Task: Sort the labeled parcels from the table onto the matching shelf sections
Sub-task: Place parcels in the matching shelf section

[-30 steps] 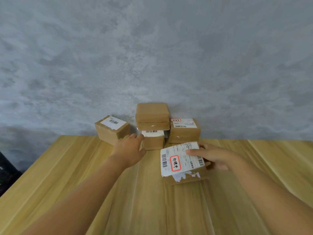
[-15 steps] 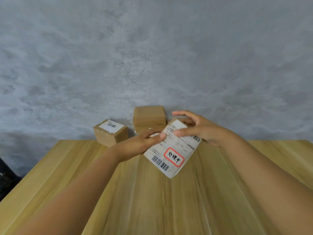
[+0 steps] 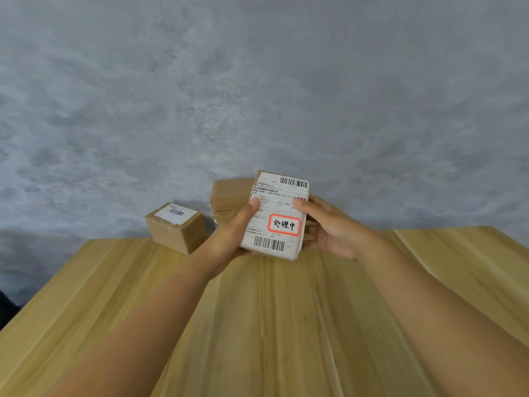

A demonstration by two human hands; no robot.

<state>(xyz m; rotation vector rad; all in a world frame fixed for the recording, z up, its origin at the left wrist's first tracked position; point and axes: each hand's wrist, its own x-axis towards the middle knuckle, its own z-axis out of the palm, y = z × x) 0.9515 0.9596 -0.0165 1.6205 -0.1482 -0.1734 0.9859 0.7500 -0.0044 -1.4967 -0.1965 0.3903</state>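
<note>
I hold a small parcel (image 3: 279,216) up above the table, its white shipping label facing me with a red-framed handwritten sticker near its lower right. My left hand (image 3: 229,236) grips its left edge, thumb on the label. My right hand (image 3: 329,224) grips its right edge. Behind it a brown cardboard parcel stack (image 3: 229,196) stands against the wall, mostly hidden. A single brown parcel with a barcode label (image 3: 176,227) sits to the left at the table's far edge.
The light wooden table (image 3: 286,325) stretches toward me. A mottled grey wall (image 3: 257,96) rises right behind the parcels. No shelf is in view.
The parcel was lifted off the table by my right hand, my left hand joined it, and it was turned so its label stands upright and square to me.
</note>
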